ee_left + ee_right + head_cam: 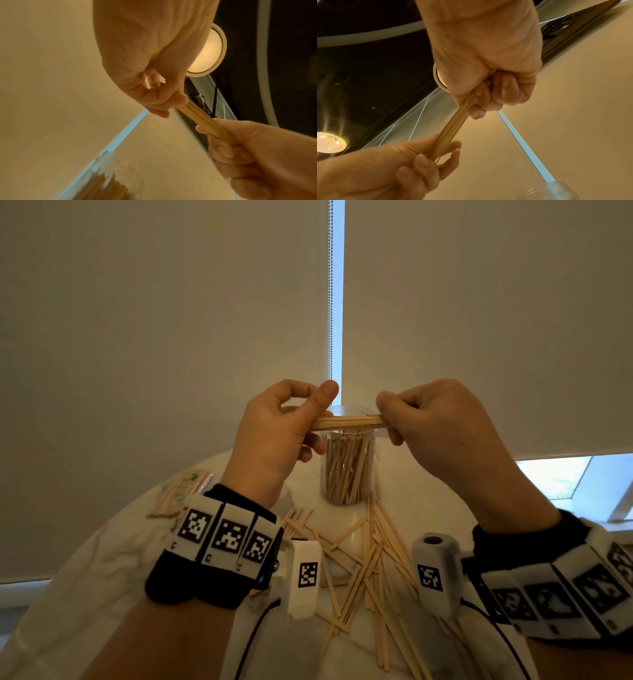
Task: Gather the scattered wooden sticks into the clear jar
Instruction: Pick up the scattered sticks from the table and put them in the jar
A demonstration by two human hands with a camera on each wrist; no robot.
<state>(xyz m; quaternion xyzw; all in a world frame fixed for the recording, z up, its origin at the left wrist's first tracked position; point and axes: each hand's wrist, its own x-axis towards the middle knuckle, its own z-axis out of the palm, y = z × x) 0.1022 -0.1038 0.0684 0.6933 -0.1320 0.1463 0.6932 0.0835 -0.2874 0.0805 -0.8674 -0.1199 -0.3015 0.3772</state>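
A small bundle of wooden sticks [347, 422] is held level just above the mouth of the clear jar [347, 470], which stands upright and is packed with sticks. My left hand [291, 422] pinches the bundle's left end between thumb and fingers. My right hand [428, 422] grips its right end with curled fingers. The bundle [200, 119] runs between both hands in the left wrist view, with the jar [111, 180] below. In the right wrist view the bundle [452, 128] also spans the two hands. Many loose sticks [370, 570] lie scattered on the white table in front of the jar.
A clear packet of sticks [178, 491] lies at the table's back left. The white round table [102, 577] curves away on the left. Closed roller blinds with a bead chain [330, 302] hang close behind the jar. Wrist-mounted cameras [433, 573] sit low over the scattered pile.
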